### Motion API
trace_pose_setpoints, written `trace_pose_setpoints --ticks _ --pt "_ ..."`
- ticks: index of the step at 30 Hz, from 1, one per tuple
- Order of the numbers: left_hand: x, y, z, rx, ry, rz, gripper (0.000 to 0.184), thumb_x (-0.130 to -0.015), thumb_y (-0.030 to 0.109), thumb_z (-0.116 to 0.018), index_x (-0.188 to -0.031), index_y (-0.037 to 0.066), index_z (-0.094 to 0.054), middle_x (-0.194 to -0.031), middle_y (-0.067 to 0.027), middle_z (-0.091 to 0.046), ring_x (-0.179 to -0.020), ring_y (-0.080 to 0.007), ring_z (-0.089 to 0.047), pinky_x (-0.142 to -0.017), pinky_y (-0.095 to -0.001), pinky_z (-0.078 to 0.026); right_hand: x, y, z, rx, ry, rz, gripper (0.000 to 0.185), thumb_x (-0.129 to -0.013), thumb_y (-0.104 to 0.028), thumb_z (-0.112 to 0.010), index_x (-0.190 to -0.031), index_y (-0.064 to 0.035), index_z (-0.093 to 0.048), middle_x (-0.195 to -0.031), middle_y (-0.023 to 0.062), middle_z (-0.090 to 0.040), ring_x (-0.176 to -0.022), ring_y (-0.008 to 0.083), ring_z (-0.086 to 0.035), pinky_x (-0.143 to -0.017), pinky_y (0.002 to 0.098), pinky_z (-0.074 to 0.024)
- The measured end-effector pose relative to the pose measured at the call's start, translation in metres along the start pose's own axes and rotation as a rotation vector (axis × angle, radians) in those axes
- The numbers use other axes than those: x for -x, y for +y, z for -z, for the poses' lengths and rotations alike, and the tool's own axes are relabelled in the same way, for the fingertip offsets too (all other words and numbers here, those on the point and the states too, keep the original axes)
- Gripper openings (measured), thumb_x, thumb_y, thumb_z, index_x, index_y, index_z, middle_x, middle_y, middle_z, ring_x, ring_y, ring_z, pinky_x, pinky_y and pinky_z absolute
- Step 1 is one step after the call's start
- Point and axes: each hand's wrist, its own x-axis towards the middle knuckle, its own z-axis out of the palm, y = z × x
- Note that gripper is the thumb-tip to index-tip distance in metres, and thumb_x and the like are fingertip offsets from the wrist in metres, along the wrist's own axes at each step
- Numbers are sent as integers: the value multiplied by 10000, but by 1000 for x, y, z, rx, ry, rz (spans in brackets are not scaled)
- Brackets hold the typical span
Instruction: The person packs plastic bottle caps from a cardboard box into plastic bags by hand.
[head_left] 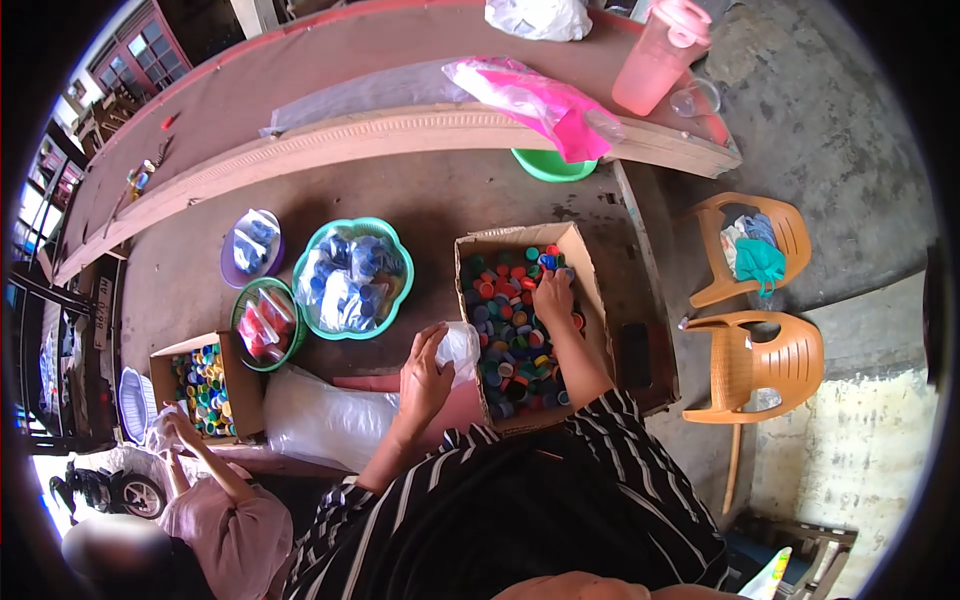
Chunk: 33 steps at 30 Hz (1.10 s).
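Note:
My right hand (554, 300) reaches into a cardboard box (592, 275) of loose plastic bottle caps (505, 345), mostly red, blue, green and dark. Its fingers are bent together around caps near the far right side, beside a blue one; how many are in them is hidden. At the box's left edge, my left hand (427, 372) curves its fingers and thumb around the side of a small clear plastic bag (460, 350). What is inside that bag is hard to make out.
A turquoise basket (404, 262), a purple bowl (232, 270) and a green basket (290, 352) hold bagged caps. Clear plastic sheeting (325, 420) lies left of me. A co-worker (225, 510) handles plastic beside another cap box (248, 405). A raised wooden ledge (330, 150) crosses behind.

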Motion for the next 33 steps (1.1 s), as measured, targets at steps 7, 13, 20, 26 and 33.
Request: trace_pose_setpoints --ticks 7,13,20,26,33 --pt "34 14 21 43 46 28 546 -734 -69 -627 -1274 -19 -569 -1340 -161 -563 -1183 -366 -588 -941 -400 -518 4 29 -5 -235 12 244 273 -840 -218 -734 -1025 -50 -625 -1137 224 -552 -1120 415 -540 -941 483 -467" --pt "54 5 23 35 120 -15 568 -712 -64 -606 -1275 -1 -579 -1340 -157 -569 -1160 -368 -599 -946 -408 -509 61 40 40 -711 -124 170 314 -898 -167 -695 -1151 -23 -576 -1184 149 -613 -1012 257 -644 -806 367 -527" --pt "54 14 18 47 69 -65 586 -703 -58 -585 -1286 1 -582 -1365 -152 -561 -1174 -377 -588 -952 -408 -509 182 -67 147 -955 331 529 318 -897 -61 -688 -1195 -48 -576 -1167 134 -601 -1033 229 -616 -906 347 -503" --pt "64 25 20 22 78 -81 604 -700 -61 -561 -1299 17 -585 -1371 -115 -569 -1173 -359 -595 -932 -410 -524 243 -101 141 -349 246 729 336 -878 -299 -703 -1178 -148 -710 -1460 99 -487 -1389 344 -371 -1160 528 -201" --pt "83 19 31 14 112 -89 591 -706 -65 -539 -1288 25 -592 -1371 -99 -572 -1121 -348 -622 -887 -409 -541 211 -37 132 -601 354 519 214 -872 -178 -713 -1071 -99 -709 -1199 103 -618 -1126 321 -560 -981 453 -416"
